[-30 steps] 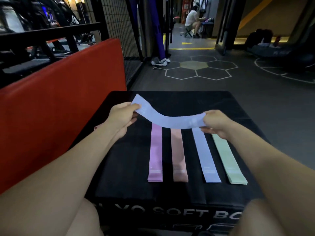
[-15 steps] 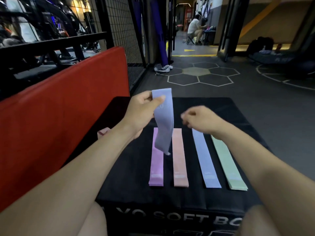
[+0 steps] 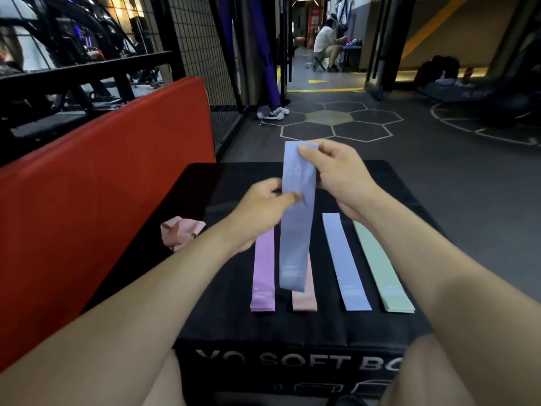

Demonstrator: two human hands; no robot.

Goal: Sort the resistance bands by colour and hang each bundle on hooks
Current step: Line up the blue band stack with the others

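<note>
A lavender-blue resistance band (image 3: 295, 235) hangs upright above the black soft box (image 3: 222, 312). My right hand (image 3: 336, 174) pinches its top end. My left hand (image 3: 263, 209) grips its left edge a little lower. On the box lie flat, side by side, a purple band (image 3: 263, 276), a peach band (image 3: 306, 300) partly hidden behind the hanging one, another lavender-blue band (image 3: 342, 259) and a green band (image 3: 380, 268). A crumpled pink band (image 3: 180, 231) lies at the box's left edge. No hooks are in view.
A red padded wall (image 3: 102, 194) stands close on the left, with a black rack and mesh fence behind it. Dark gym floor with hexagon markings (image 3: 336, 124) stretches ahead. A person sits on a stool (image 3: 325, 45) far down the corridor.
The band was first stretched sideways between both hands, then dangled from the left hand alone. Now my right hand has taken its top end and my left hand has slid lower.
</note>
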